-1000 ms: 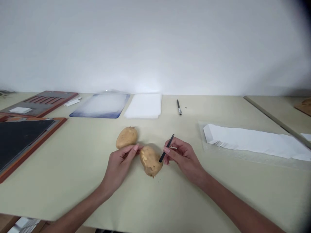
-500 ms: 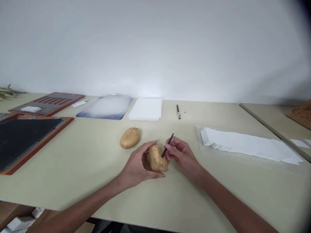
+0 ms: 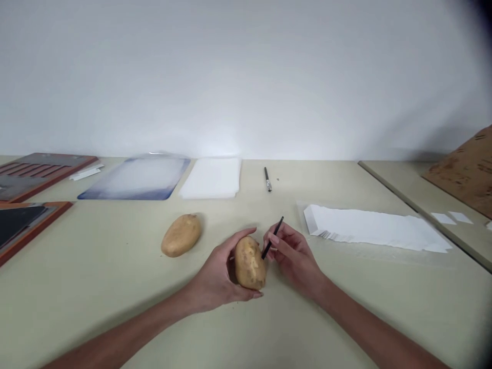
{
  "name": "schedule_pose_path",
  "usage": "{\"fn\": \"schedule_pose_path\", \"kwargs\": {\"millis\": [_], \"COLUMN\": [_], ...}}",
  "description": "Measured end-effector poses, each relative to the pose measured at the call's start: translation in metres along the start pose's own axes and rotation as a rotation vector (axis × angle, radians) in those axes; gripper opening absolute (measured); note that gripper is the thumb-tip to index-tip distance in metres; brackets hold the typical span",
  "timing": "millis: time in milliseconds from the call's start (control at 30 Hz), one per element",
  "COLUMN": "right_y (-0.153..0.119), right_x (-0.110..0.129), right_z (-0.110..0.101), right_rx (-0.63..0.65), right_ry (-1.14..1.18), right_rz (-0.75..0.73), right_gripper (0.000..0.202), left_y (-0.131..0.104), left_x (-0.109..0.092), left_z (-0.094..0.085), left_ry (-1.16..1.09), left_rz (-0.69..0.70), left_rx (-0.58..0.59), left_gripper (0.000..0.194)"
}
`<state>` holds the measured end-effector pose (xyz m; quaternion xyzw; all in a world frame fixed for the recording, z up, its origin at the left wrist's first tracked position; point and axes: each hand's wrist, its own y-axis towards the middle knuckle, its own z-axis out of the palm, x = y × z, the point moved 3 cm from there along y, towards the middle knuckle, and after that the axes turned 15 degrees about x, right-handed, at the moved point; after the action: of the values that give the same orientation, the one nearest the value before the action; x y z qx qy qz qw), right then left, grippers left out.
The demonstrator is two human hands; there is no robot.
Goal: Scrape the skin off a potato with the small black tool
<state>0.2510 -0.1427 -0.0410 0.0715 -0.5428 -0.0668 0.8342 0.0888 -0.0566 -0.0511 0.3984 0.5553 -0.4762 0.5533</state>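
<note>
My left hand (image 3: 219, 274) is wrapped around the left side of a potato (image 3: 249, 264), thumb at its near end and fingers at its far end. A slim black stick-like tool (image 3: 273, 237) is pinched in my right hand (image 3: 294, 251). Its lower tip is at the potato's right edge; whether it touches the skin, I cannot tell. Left of my hands, a second potato (image 3: 181, 236) lies on the table (image 3: 277, 328). Farther back lies a craft knife (image 3: 267, 179) with a black handle and a silver collar.
Behind lie a stack of white paper (image 3: 211, 177) and a clear, blue-edged sheet (image 3: 134, 177). Red-framed trays (image 3: 49, 171) are at left. To the right, a row of white cards (image 3: 376, 225) spreads across the table, with a brown board (image 3: 465, 169) beyond the table seam.
The view has turned right, so the surroundings appear farther left. The black tool has gone from over the potato's upper face to its right edge. My left hand keeps its grip.
</note>
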Motion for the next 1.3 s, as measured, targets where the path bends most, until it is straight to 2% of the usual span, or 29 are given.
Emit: {"fn": "schedule_pose_path", "kwargs": {"millis": [100, 233, 433, 633, 733, 800, 867, 933, 1033, 1167, 1300], "right_y": [-0.004, -0.007, -0.009, -0.007, -0.006, -0.006, -0.005, -0.003, 0.000, 0.002, 0.003], "right_x": [0.006, 0.013, 0.012, 0.017, 0.020, 0.022, 0.023, 0.024, 0.025, 0.025, 0.023], "right_z": [-0.007, -0.009, -0.004, -0.003, -0.003, -0.005, -0.008, -0.012, -0.017, -0.020, -0.017], "right_rx": [-0.018, -0.019, -0.019, -0.072, -0.051, -0.052, -0.065, -0.078, -0.088, -0.082, -0.063], "right_ry": [-0.067, -0.164, -0.142, -0.106, -0.115, -0.132, -0.151, -0.162, -0.176, -0.185, -0.209], "right_rz": [-0.034, -0.044, -0.049, -0.082, -0.095, -0.103, -0.103, -0.094, -0.083, -0.077, -0.034], "right_gripper": [0.014, 0.005, 0.004, 0.004, 0.004, 0.002, 0.002, 0.004, 0.008, 0.012, 0.015], "left_y": [0.003, 0.003, -0.001, 0.001, 0.001, 0.000, -0.002, -0.003, -0.003, -0.002, 0.000], "left_x": [-0.005, -0.006, -0.004, -0.008, -0.009, -0.010, -0.010, -0.009, -0.009, -0.022, -0.037], "left_z": [0.000, 0.001, 0.002, -0.001, -0.003, -0.004, -0.002, 0.001, 0.002, -0.011, -0.023], "left_ry": [-0.028, -0.063, -0.018, -0.080, -0.196, -0.243, -0.187, -0.077, 0.043, 0.337, 0.519], "left_rz": [-0.008, -0.067, -0.104, -0.060, -0.064, -0.055, -0.055, -0.076, -0.075, -0.058, -0.099], "left_rx": [0.037, 0.130, 0.234, 0.296, 0.315, 0.293, 0.244, 0.188, 0.038, -0.162, -0.167], "left_gripper": [0.109, 0.115, 0.109, 0.089, 0.068, 0.051, 0.041, 0.039, 0.041, 0.039, 0.037]}}
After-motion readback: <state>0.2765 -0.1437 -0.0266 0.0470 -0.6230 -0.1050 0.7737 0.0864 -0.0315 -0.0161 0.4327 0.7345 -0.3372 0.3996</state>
